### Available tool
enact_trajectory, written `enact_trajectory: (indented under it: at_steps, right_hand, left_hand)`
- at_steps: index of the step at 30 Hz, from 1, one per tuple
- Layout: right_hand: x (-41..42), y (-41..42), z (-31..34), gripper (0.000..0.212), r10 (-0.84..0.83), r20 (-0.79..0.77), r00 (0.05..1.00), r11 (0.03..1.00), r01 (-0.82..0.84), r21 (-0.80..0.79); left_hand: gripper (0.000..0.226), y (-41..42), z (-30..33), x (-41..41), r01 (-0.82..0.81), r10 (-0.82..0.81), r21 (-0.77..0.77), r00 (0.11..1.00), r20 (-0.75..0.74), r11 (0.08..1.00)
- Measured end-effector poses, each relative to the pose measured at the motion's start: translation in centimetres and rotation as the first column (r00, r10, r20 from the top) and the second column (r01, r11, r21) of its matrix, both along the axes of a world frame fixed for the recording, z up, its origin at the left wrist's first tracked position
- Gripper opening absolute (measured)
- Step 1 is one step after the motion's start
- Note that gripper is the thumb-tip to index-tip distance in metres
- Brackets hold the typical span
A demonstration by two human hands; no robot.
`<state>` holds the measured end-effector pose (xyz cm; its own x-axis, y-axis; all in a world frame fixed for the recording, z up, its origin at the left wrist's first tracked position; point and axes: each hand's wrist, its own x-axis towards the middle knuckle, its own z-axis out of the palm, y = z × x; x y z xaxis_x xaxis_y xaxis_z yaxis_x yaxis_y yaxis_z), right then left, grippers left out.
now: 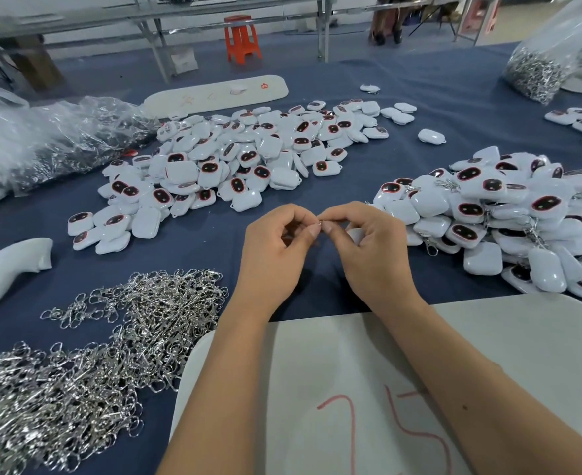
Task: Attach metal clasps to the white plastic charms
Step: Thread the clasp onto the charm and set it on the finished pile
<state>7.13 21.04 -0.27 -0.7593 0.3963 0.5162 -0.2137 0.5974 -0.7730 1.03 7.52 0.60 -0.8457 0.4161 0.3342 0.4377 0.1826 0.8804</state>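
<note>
Blue table (419, 97); both hands pinch a clasp (320, 221).

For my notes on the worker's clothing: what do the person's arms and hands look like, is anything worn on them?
Both arms are bare up to the frame's edge: no sleeves show. The left hand and right hand wear no gloves, and no rings, watch or bracelet are visible. Fingernails are short and unpainted. A small dark mole shows on the right forearm.

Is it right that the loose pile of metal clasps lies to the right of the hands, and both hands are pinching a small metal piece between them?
Not quite. The head view shows the clasps lying to the left of the hands, not the right. The rest holds: the left hand and right hand pinch a small metal piece between them.
</note>
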Motion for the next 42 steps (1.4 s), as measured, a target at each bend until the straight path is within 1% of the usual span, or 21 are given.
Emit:
enact_trajectory:
  at_steps: [6,10,14,18,20,22,24,26,28,30,32,33,35,37,38,42]
  right_hand:
    - [-0.1,0.1,-0.3,0.014,-0.029,-0.055,0.998,0.986,0.038,0.164]
    - [-0.1,0.2,-0.4,0.014,-0.037,-0.061,0.997,0.963,0.051,0.264]
    - [-0.1,0.4,-0.4,0.015,-0.04,-0.056,0.998,0.947,0.056,0.317]
    - [-0.1,0.3,-0.4,0.014,-0.054,-0.06,0.997,0.943,0.071,0.326]
    - [-0.1,0.3,-0.3,0.013,-0.044,-0.045,0.998,0.962,0.055,0.269]
    - [-0.1,0.5,-0.2,0.013,-0.009,0.03,1.0,0.994,0.006,0.112]
    - [-0.2,0.8,-0.1,0.016,0.079,0.143,0.987,0.996,-0.072,-0.048]
    - [-0.3,1.1,0.0,0.018,0.188,0.176,0.966,0.974,-0.16,-0.161]
    - [-0.3,1.3,0.0,0.019,0.204,0.158,0.966,0.964,-0.17,-0.203]
    - [-0.1,1.3,0.1,0.019,0.181,0.14,0.973,0.968,-0.151,-0.2]
    - [0.0,1.1,0.0,0.02,0.139,0.11,0.984,0.98,-0.121,-0.157]
    - [0.0,1.0,0.0,0.019,0.113,0.089,0.99,0.988,-0.103,-0.111]
    - [0.0,0.8,-0.2,0.015,0.062,0.039,0.997,0.997,-0.063,0.039]
    - [-0.1,0.6,-0.3,0.014,0.017,-0.013,1.0,0.98,-0.014,0.197]
    - [-0.1,0.6,-0.4,0.014,0.002,-0.031,1.0,0.97,0.006,0.243]
    - [-0.3,0.7,-0.6,0.015,-0.025,-0.067,0.997,0.952,0.045,0.304]
  left_hand:
    - [0.018,-0.3,-0.2,-0.3,0.018,-0.018,0.009,0.999,0.037,1.0]
    - [0.018,-0.4,-0.2,-0.5,0.021,-0.02,-0.009,0.999,0.044,1.0]
    - [0.018,-0.3,-0.3,-0.3,0.003,-0.003,-0.058,1.0,0.003,0.998]
    - [0.019,-0.2,-0.6,-0.3,-0.024,0.02,-0.11,0.999,-0.034,0.994]
    - [0.019,-0.1,-0.7,-0.3,-0.041,0.031,-0.123,0.997,-0.077,0.992]
    - [0.018,0.1,-0.6,-0.2,-0.048,0.034,-0.121,0.993,-0.116,0.992]
    - [0.016,0.2,-0.7,-0.2,-0.047,0.031,-0.115,0.99,-0.135,0.992]
    - [0.014,0.2,-0.7,-0.2,-0.043,0.026,-0.113,0.989,-0.149,0.993]
    - [0.014,0.3,-0.7,-0.2,-0.042,0.024,-0.104,0.986,-0.168,0.994]
    - [0.014,0.3,-0.7,0.0,-0.046,0.027,-0.095,0.982,-0.186,0.994]
    - [0.014,0.4,-0.6,0.0,-0.046,0.026,-0.094,0.979,-0.2,0.994]
    - [0.014,0.3,-0.6,0.0,-0.044,0.023,-0.098,0.978,-0.207,0.994]
    - [0.015,0.1,-0.6,-0.1,-0.047,0.022,-0.112,0.976,-0.215,0.993]
    - [0.015,-0.2,-0.7,-0.2,-0.051,0.025,-0.121,0.978,-0.208,0.991]
    - [0.015,-0.3,-0.7,-0.3,-0.053,0.027,-0.122,0.979,-0.204,0.991]
    - [0.015,-0.2,-0.8,-0.3,-0.053,0.026,-0.122,0.976,-0.215,0.991]
